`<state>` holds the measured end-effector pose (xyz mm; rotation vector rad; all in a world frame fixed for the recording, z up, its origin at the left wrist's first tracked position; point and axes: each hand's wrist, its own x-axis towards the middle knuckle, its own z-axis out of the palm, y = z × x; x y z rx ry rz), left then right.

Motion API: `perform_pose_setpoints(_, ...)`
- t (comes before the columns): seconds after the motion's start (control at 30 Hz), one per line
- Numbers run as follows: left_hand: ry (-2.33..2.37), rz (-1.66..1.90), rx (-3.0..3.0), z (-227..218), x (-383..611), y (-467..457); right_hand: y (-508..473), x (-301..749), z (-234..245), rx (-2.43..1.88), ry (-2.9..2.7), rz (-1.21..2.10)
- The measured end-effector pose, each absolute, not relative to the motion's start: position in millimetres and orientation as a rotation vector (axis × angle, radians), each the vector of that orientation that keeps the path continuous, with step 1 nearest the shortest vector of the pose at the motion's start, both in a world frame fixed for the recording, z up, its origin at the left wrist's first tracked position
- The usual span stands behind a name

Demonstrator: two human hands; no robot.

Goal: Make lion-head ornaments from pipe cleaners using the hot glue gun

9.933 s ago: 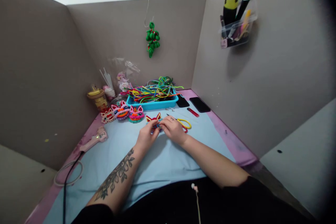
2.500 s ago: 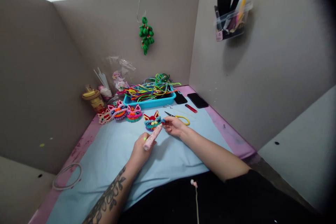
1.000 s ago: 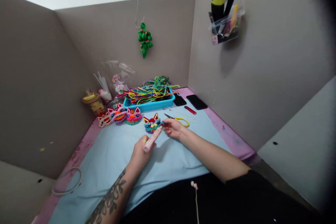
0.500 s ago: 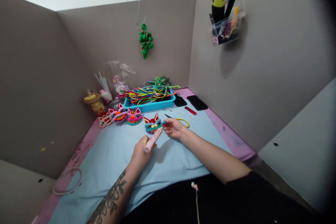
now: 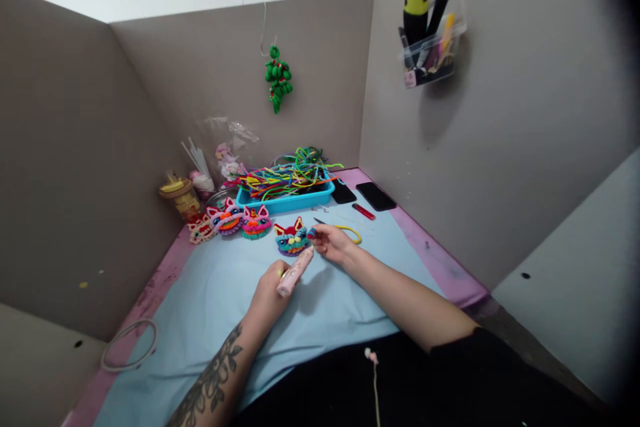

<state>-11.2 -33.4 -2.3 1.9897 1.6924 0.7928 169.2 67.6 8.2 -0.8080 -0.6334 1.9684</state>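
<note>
My left hand (image 5: 273, 283) is closed around a pale pink glue gun (image 5: 296, 273), its nozzle pointing up and right toward my other hand. Between the fingertips of my right hand (image 5: 331, 242) is a small blue and red fuzzy piece (image 5: 312, 233), partly covered by the fingers. The nozzle tip is close below this piece; whether they touch I cannot tell. Just left of the piece, a teal and red pipe-cleaner animal head (image 5: 291, 239) with pointed ears rests on the blue cloth (image 5: 225, 300). Yellow-handled scissors (image 5: 356, 233) lie partly behind my right hand.
More fuzzy animal heads (image 5: 256, 222) sit to the left. Behind them stands a blue tray (image 5: 285, 201) heaped with pipe cleaners (image 5: 290, 177). Two dark phones (image 5: 376, 196) and a red utility knife (image 5: 363, 211) lie at right. A drink cup (image 5: 181, 197) stands at left; grey partitions surround the table.
The glue gun has shifted slightly right, its nozzle now a little lower under the blue and red piece. That piece has turned slightly in my right fingers.
</note>
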Motion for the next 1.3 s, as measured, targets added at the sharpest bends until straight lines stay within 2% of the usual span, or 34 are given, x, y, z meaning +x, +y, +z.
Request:
perform_pose_setpoints(0.1,1.701,0.862,1.974,-2.4,-13.3,-31.1,67.3,173.2,10.7,-0.724,-0.74,1.941)
perform_pose_setpoints(0.3,1.696,0.855,2.01,0.0,-16.0,-33.1,68.8,170.3,10.9,-0.88,-0.955,1.613)
perform_pose_setpoints(0.43,1.612,0.684,2.279,4.2,-10.5,-39.3,66.5,178.0,19.6,-0.575,-0.914,1.672)
perform_pose_setpoints(0.53,1.735,0.685,2.29,11.6,-16.2,-39.6,66.8,193.6,27.8,-0.43,-1.322,1.643)
perform_pose_setpoints(0.67,2.05,0.659,2.2,32.3,-53.5,-37.0,73.0,207.1,29.4,-0.764,-1.87,1.157)
perform_pose_setpoints(0.77,2.227,0.456,2.25,48.3,-98.1,-37.1,75.1,205.1,27.3,-1.008,-1.788,0.761)
perform_pose_setpoints(0.83,2.32,0.338,2.241,54.1,-129.2,-37.4,73.8,200.0,28.4,-1.041,-1.716,0.622)
perform_pose_setpoints(1.1,2.706,0.009,1.823,45.0,-196.4,-31.4,78.7,166.0,50.3,-1.092,-1.798,0.498)
perform_pose_setpoints(1.3,2.722,0.036,1.675,30.9,-207.8,-27.7,103.7,141.6,51.4,-1.135,-1.956,0.464)
